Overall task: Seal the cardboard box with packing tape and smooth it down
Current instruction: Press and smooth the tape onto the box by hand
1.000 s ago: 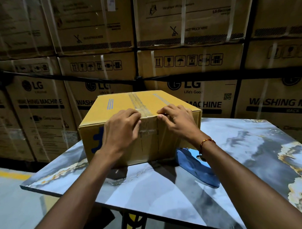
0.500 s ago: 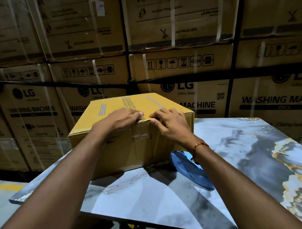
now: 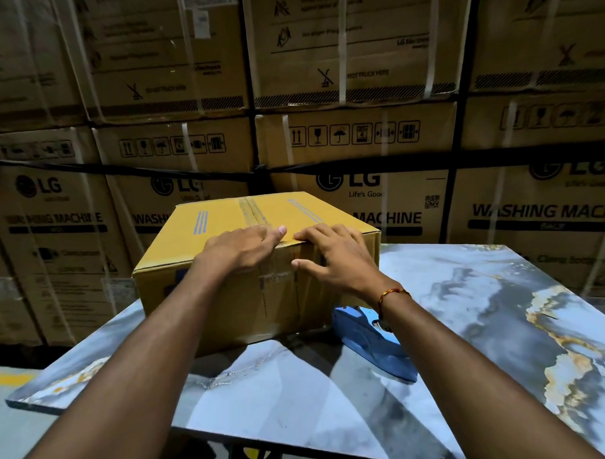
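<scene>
Right now, from the head camera, the yellow-brown cardboard box [image 3: 257,265] sits on the grey-blue marbled tabletop [image 3: 469,326], towards its far left part, with a wall of stacked brown washing-machine cartons [image 3: 359,124] behind it. A strip of clear packing tape [image 3: 250,210] runs along the centre seam of the lid and folds over the near edge onto the front face, where its end looks slightly wrinkled. The left hand [image 3: 241,247] lies flat over that near top edge, palm down, thumb reaching towards the seam; it grips nothing, only presses. The right hand [image 3: 333,259] is spread wide and flat just to the right of the seam, fingertips on the lid edge and thumb on the front face, also holding nothing. The two hands are close together but not touching. A blue plastic tape dispenser [image 3: 370,340] lies on the table just beside the box's near right corner, under the right wrist, which wears a thin red-and-gold thread bracelet [image 3: 392,295].

The step in hand looks like smoothing the tape where it turns the corner. To do it well, I judge the palms should press firmly at the fold first, then slide outward and downward from the seam so that air is pushed to the tape's edges; the creased end on the front face wants a firm thumb stroke. Keeping one hand still steadies the box against sliding
</scene>
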`<state>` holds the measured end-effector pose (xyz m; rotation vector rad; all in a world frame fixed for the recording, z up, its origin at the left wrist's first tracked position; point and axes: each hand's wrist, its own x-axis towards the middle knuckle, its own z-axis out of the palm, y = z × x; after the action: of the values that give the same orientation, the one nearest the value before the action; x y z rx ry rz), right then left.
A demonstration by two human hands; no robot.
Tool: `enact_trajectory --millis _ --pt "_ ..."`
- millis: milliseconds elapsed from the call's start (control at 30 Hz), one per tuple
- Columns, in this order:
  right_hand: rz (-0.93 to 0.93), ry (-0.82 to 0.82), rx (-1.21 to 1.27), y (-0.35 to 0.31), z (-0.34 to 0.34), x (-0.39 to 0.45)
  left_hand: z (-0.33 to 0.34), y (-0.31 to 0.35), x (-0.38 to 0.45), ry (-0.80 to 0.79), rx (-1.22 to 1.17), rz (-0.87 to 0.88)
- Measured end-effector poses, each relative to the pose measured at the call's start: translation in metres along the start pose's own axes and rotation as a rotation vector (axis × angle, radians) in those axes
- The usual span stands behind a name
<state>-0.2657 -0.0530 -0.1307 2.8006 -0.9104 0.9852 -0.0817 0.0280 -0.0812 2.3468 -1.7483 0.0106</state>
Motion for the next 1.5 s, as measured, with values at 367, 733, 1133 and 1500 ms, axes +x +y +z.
enact_trajectory --millis 367,733,1133,1500 --pt "0.067 0.017 -0.168 -0.016 0.003 -0.016 0.063 -0.024 -0.049 0.656 0.28 0.067" --pt "0.087 -0.102 -0.117 -0.014 -0.023 -0.057 0.08 -0.021 -0.071 0.635 0.268 0.057" --pt "0.304 -0.205 -0.1 0.017 -0.048 -0.124 0.129 0.045 -0.109 0.461 -0.128 0.158" --pt "0.291 -0.309 -0.152 0.012 -0.019 -0.134 0.152 0.036 -0.095 0.147 -1.167 -0.099"
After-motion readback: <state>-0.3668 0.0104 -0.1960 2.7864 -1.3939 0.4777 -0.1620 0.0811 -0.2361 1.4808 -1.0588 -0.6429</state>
